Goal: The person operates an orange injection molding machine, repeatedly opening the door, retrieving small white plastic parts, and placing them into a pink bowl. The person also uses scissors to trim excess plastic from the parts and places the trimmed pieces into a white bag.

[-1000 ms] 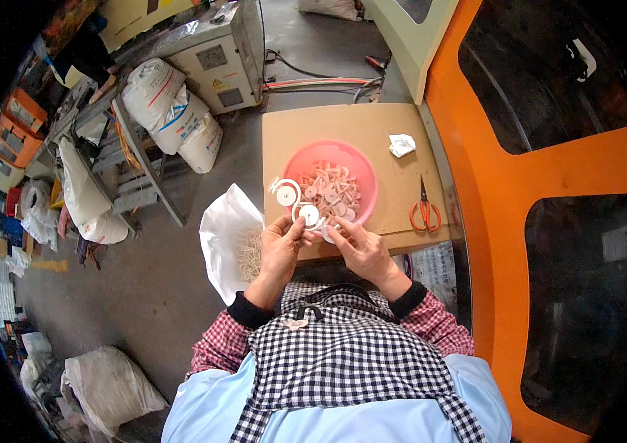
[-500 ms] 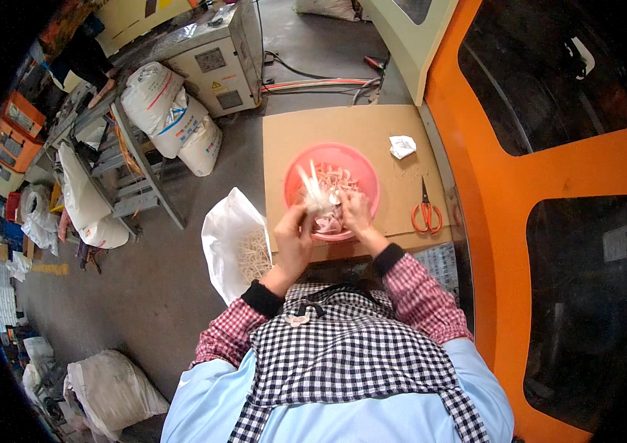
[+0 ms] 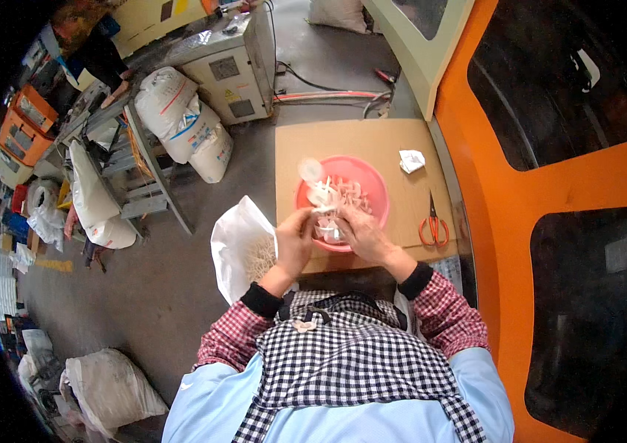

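Over a pink plastic bowl (image 3: 383,193) I hold a white moulded plastic piece (image 3: 319,193), its rounded upper end blurred by motion. My left hand (image 3: 295,240) grips its lower part from the left, fingers closed. From the right, my right hand (image 3: 367,235) pinches at the same piece, with its fingertips partly hidden. Small pale pink-white plastic parts (image 3: 358,196) lie heaped in the bowl beneath. Just left of my left wrist stands an open white sack (image 3: 231,244) holding thin pale plastic strips (image 3: 260,258).
The bowl rests on a cardboard sheet (image 3: 321,136). Orange-handled scissors (image 3: 432,215) and a crumpled white paper (image 3: 412,161) lie to its right. An orange machine (image 3: 502,280) borders the right side. Full white sacks (image 3: 210,151) and a metal ladder (image 3: 155,173) stand at the far left.
The whole view has shifted slightly. My right hand has drawn a little toward me, and the white piece between my hands has turned, its rounded end now above the bowl's far-left rim.
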Motion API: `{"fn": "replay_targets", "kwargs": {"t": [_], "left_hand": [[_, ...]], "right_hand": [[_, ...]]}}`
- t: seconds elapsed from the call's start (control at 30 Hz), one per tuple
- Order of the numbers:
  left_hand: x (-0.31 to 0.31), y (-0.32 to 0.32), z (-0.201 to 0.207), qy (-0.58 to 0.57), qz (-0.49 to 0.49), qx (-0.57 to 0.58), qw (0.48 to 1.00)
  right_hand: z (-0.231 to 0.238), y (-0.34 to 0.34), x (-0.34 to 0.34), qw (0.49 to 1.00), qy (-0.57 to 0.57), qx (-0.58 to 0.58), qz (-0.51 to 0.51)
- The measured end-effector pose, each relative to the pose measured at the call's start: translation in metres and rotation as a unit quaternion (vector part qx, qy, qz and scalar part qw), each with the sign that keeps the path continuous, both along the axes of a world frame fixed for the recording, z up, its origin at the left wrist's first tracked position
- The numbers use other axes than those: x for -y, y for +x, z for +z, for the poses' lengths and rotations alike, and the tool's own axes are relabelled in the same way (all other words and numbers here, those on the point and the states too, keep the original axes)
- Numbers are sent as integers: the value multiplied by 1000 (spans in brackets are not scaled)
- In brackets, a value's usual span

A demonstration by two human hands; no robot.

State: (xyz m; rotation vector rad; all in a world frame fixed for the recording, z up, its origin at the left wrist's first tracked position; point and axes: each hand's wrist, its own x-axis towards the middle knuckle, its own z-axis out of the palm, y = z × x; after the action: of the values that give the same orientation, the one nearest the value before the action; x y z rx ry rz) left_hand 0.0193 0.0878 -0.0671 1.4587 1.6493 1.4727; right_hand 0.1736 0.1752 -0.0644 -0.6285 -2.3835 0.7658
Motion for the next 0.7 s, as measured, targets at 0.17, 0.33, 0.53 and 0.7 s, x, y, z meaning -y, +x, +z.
{"fn": "replay_targets", "kwargs": {"t": [0.17, 0.33, 0.53, 0.7], "left_hand": [[-3, 8, 0, 161, 13, -282, 946], [-6, -6, 5, -42, -24, -42, 998], [-2, -21, -41, -20, -199, 117, 973], [6, -6, -24, 77, 18, -50, 996]], "right_hand": [[-66, -6, -28, 976, -216, 40, 8], [7, -12, -28, 983, 34, 121, -135], [38, -7, -28, 986, 100, -71, 110], [33, -1, -13, 978, 206, -42, 13]]}}
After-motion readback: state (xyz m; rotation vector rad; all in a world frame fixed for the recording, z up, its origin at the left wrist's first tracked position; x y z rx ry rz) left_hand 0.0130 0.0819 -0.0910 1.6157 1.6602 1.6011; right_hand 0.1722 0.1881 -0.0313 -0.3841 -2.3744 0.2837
